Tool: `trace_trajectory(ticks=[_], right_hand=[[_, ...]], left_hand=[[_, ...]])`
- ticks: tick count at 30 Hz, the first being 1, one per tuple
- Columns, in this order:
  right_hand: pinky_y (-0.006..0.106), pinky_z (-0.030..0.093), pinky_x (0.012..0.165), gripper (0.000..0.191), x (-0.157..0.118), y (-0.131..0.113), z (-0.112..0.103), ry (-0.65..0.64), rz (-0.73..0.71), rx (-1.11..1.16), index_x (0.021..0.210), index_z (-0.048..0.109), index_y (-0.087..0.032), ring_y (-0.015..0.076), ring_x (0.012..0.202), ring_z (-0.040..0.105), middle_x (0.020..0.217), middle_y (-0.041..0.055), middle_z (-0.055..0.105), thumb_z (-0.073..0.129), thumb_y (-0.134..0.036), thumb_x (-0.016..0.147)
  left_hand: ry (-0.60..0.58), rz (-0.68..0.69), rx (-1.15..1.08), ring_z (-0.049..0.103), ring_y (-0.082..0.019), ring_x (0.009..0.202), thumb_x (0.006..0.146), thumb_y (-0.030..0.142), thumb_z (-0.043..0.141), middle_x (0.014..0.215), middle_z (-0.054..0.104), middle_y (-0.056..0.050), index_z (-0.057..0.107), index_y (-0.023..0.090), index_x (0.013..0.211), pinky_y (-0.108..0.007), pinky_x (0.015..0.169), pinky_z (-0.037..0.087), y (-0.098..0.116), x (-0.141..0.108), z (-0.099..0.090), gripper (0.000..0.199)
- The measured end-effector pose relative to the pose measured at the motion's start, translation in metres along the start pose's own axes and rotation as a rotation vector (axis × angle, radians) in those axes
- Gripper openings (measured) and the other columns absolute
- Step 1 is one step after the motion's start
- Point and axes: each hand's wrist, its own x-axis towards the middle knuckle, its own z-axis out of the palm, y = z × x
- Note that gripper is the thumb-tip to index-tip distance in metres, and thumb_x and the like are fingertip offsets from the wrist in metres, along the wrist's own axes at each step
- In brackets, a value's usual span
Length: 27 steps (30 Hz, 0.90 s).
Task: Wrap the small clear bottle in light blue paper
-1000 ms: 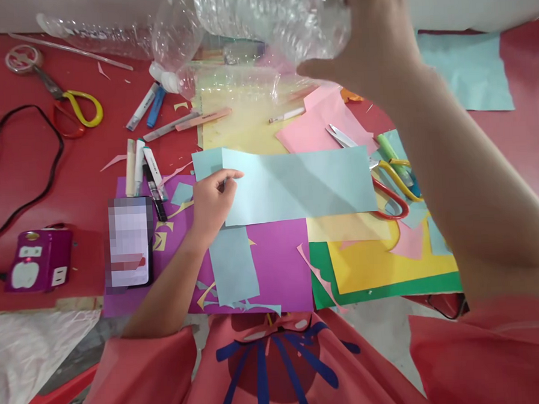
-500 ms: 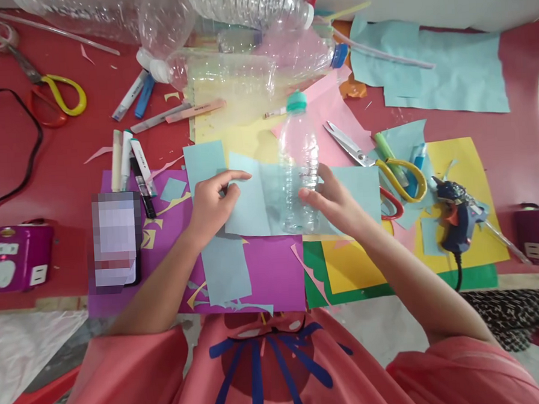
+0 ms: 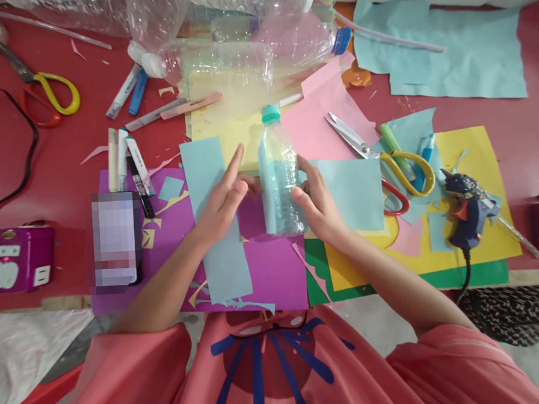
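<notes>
A clear plastic bottle (image 3: pixel 287 192) with a green cap lies in front of me, its cap pointing away. Light blue paper (image 3: pixel 353 191) stretches out to its right and shows through the bottle; part of it stands up along the bottle's left side. My right hand (image 3: pixel 320 206) grips the bottle's right side, thumb on top. Just left of the bottle is my left hand (image 3: pixel 226 198), index finger stretched out and thumb apart. Its other fingers reach toward the raised paper; whether they touch it I cannot tell. A light blue strip (image 3: pixel 225 267) lies beneath my left hand.
Yellow-handled scissors (image 3: pixel 359 138) and a glue gun (image 3: pixel 469 209) lie to the right. Markers (image 3: pixel 122 158) and a phone (image 3: pixel 116 237) are on the left. Several clear bottles (image 3: pixel 226 68) line the back. Purple paper (image 3: pixel 273 274) and scraps cover the front edge.
The bottle has shifted left with my right hand. The paper's left part, flat before, now stands against the bottle. My left hand has turned, its index finger now pointing away from me.
</notes>
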Motion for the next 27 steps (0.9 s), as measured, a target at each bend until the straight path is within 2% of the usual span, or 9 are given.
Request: trace_trajectory(ticks=[5,9,12,15,20,27], right_hand=[[0.044,0.051,0.079,0.065,-0.001,0.008,-0.003,-0.113,-0.095,0.055,0.145,0.024,-0.037,0.0191,0.083,0.054,0.144,0.0078,0.033,0.035,-0.066,0.088],[0.046,0.051,0.081,0.071,0.0,0.011,-0.003,-0.171,-0.117,0.065,0.147,0.018,-0.037,0.0203,0.088,0.055,0.146,0.0078,0.03,0.045,-0.062,0.085],[0.047,0.05,0.085,0.073,0.001,0.012,-0.003,-0.158,-0.138,0.055,0.145,0.02,-0.035,0.0218,0.093,0.055,0.141,0.0091,0.035,0.05,-0.061,0.083],[0.046,0.05,0.086,0.072,0.001,0.012,-0.003,-0.148,-0.146,0.054,0.142,0.023,-0.033,0.0234,0.099,0.054,0.139,0.01,0.036,0.051,-0.062,0.081],[0.042,0.05,0.085,0.067,0.001,0.012,-0.004,-0.137,-0.152,0.122,0.135,0.027,-0.031,0.023,0.104,0.054,0.136,0.0109,0.035,0.05,-0.065,0.082],[0.042,0.05,0.085,0.077,0.003,0.014,-0.003,-0.113,-0.122,0.133,0.142,0.019,-0.034,0.023,0.105,0.054,0.13,0.01,0.038,0.051,-0.067,0.079]], left_hand=[[-0.078,0.172,0.324,0.056,-0.018,0.092,0.089,0.059,0.043,0.103,0.055,-0.006,0.037,0.032,0.144,-0.033,0.085,0.049,-0.007,0.002,0.001,0.061],[-0.07,0.292,0.441,0.051,-0.021,0.109,0.089,0.063,0.038,0.115,0.046,-0.008,0.031,0.031,0.147,-0.036,0.093,0.05,-0.014,0.004,0.001,0.067],[-0.102,0.273,0.477,0.04,-0.026,0.129,0.089,0.064,0.038,0.136,0.038,-0.01,0.028,0.033,0.147,-0.039,0.101,0.046,-0.014,0.004,0.0,0.067],[-0.148,0.251,0.501,0.029,-0.03,0.139,0.089,0.064,0.037,0.15,0.029,-0.009,0.023,0.034,0.148,-0.045,0.108,0.04,-0.01,0.003,-0.002,0.068],[-0.179,0.28,0.53,0.026,-0.031,0.143,0.09,0.061,0.037,0.156,0.026,-0.008,0.02,0.033,0.149,-0.047,0.113,0.033,-0.005,0.002,-0.003,0.067],[-0.212,0.306,0.553,0.024,-0.03,0.144,0.091,0.06,0.037,0.157,0.025,-0.007,0.017,0.034,0.149,-0.047,0.115,0.03,-0.004,0.002,-0.002,0.067]])
